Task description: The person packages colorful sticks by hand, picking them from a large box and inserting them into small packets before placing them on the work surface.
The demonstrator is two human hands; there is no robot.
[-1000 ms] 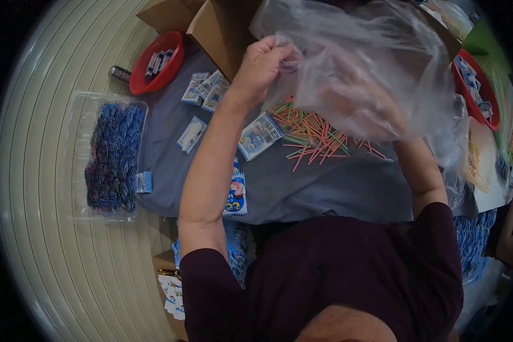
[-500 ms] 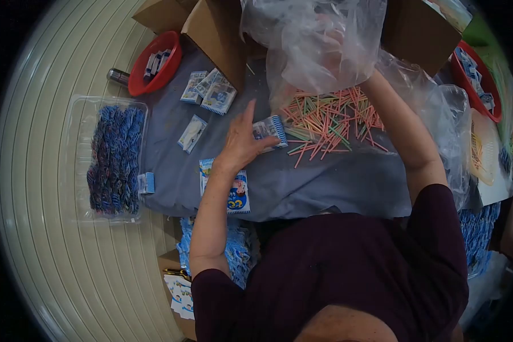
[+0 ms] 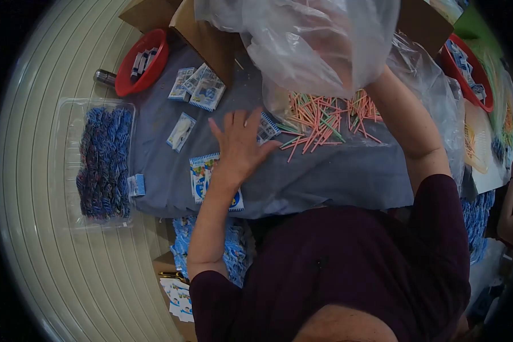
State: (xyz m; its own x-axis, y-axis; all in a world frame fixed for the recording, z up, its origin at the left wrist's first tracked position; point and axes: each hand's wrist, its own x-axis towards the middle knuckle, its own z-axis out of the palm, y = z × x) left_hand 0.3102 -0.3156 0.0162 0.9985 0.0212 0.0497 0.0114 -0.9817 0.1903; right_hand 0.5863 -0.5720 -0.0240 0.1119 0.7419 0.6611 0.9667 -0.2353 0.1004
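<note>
My left hand (image 3: 240, 145) lies over the grey cloth, fingers spread and holding nothing. A small blue-and-white packet (image 3: 267, 129) shows beside its fingers and thumb, partly covered by the hand. Under my left wrist are larger printed packets (image 3: 198, 181), blue, yellow and white. My right hand (image 3: 333, 54) is up inside or behind a cloudy clear plastic bag (image 3: 290, 48), which blurs its fingers, so I cannot tell what they grip. Below the bag, thin pink and green sticks (image 3: 319, 122) are spread in a loose pile.
Several small packets (image 3: 208, 91) lie near a cardboard box flap (image 3: 205, 43). Red bowls stand at left (image 3: 161, 62) and right (image 3: 484, 85). A clear tray (image 3: 64, 165) of dark blue strips sits left of the cloth (image 3: 290, 182). At far right, part of another person's arm (image 3: 511, 219) shows.
My left hand has turned and shifted slightly, its fingers now spread wider beside the small packet. The plastic bag has spread left and lower over my right hand. The whole view has shifted a little.
</note>
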